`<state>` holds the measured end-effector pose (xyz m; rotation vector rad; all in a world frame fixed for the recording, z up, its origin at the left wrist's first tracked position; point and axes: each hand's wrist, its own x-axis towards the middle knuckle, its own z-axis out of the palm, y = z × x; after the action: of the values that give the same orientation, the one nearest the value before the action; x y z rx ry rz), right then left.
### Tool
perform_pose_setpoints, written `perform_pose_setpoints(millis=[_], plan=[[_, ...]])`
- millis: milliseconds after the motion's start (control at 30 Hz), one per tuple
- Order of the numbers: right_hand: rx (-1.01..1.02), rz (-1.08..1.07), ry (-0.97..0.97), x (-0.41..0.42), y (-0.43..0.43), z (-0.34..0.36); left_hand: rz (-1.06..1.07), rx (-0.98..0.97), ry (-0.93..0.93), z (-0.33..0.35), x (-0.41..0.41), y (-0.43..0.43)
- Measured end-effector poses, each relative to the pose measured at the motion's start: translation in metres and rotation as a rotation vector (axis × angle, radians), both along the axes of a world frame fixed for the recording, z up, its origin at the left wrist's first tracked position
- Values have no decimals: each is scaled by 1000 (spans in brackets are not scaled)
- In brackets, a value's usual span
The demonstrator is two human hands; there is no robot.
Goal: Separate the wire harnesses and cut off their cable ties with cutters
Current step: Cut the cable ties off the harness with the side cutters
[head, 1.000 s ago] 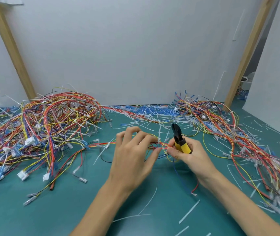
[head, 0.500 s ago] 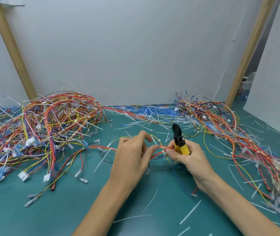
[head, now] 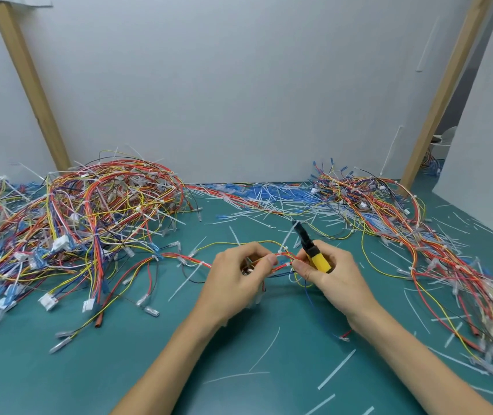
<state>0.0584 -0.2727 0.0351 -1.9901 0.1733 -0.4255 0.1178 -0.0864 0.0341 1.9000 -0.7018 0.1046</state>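
**A:** How far along is this?

**B:** About midway, I'd judge. Snipped cable ties [head: 269, 202] litter the surface [head: 119, 369] beyond the cutters [head: 318, 260], and a looser spread of wires [head: 419, 235] lies to their right.

**A:** What's left?

**B:** The tangled pile [head: 89, 211] left of the cutters, which has many white ties on it.

**A:** And the hands?

**B:** The left hand [head: 233, 277] pinches a small harness [head: 281, 259] in its curled fingers [head: 264, 259], just left of the cutters. The right hand [head: 335, 274] is wrapped round the yellow handles, blades up and on no tie yet.

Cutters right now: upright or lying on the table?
Upright, leaning left. The right hand grips the cutters by the yellow handle, black tip pointing up, off the table.
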Motion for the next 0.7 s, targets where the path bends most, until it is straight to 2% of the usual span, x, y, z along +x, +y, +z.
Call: perform_pose_setpoints(millis=[133, 267, 467, 700], plan=[[-441, -190, -123, -1, -4, 1, 97, -73, -67, -4, 2, -1], [-733, -304, -112, -5, -19, 9, 186, -60, -145, -6, 8, 3], [-877, -338, 27, -8, -25, 13, 215, 3, -257, -8, 7, 4], [-916, -343, -48, -8, -18, 11, 223, 145, -420, -7, 2, 3]])
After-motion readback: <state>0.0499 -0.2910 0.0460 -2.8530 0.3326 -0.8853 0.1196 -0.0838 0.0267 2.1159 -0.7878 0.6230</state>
